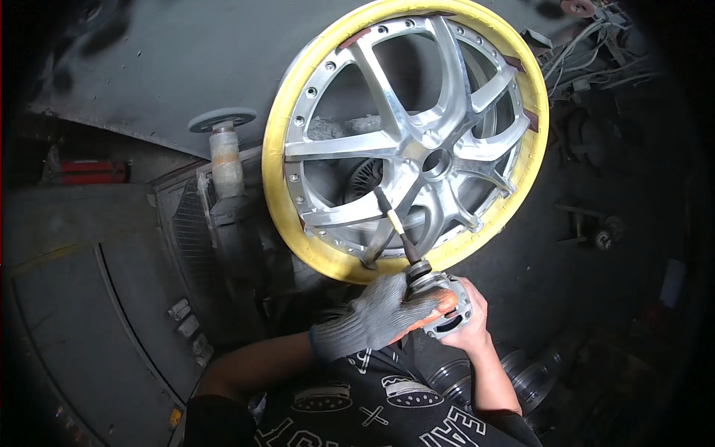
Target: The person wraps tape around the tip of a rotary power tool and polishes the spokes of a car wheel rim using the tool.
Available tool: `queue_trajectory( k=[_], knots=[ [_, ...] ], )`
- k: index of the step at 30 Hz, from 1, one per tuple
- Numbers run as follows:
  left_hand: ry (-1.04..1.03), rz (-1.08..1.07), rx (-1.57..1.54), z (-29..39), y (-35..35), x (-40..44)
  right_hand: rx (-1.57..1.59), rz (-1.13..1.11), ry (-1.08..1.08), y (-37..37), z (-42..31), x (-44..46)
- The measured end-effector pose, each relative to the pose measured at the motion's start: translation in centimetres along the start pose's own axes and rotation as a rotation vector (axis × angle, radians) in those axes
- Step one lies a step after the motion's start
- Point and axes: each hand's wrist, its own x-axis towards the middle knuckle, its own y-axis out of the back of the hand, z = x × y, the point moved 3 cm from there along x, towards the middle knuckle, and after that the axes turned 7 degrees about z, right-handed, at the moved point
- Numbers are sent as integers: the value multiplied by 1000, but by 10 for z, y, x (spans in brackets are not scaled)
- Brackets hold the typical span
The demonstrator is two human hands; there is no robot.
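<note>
A silver multi-spoke alloy wheel (428, 138) stands tilted before me, its outer rim wrapped in yellow tape (277, 179). Both of my hands are closed on a metal-bodied die grinder (456, 290) below the wheel's lower edge. My left hand (376, 313), in a grey glove with orange on it, wraps the front of the tool. Bare, my right hand (477, 324) grips its right side, with some fingers hidden behind the body. From the grinder a long shaft with a dark, narrow tip (383, 200) reaches up over a lower spoke; whether it touches the metal I cannot tell.
Left of the wheel, a flat grey disc (222, 119) is mounted on a wrapped spindle (226, 160). A red object (93, 172) lies at far left. Tangled cables (588, 56) hang at upper right. Several more wheels (532, 380) sit on the floor behind my right arm.
</note>
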Motion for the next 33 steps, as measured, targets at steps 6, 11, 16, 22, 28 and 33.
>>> queue_trajectory(
  k=[6, 11, 16, 22, 28, 33],
  knots=[
    [83, 11, -342, -41, 17, -29, 29, -88, -5, -26, -24, -9],
    [-55, 236, -298, -49, 42, -60, 56, -92, 27, -54, -47, -5],
    [-4, 174, -438, -48, 47, -61, -23, -62, 57, -48, -60, 6],
    [89, -66, -483, -28, 18, -23, -171, -44, 132, -6, -40, 19],
    [140, -31, -527, -27, 0, 7, -216, -99, 106, 16, -21, 30],
    [87, -8, -518, -33, -1, 2, -231, -148, 135, 18, -26, 36]
  ],
)
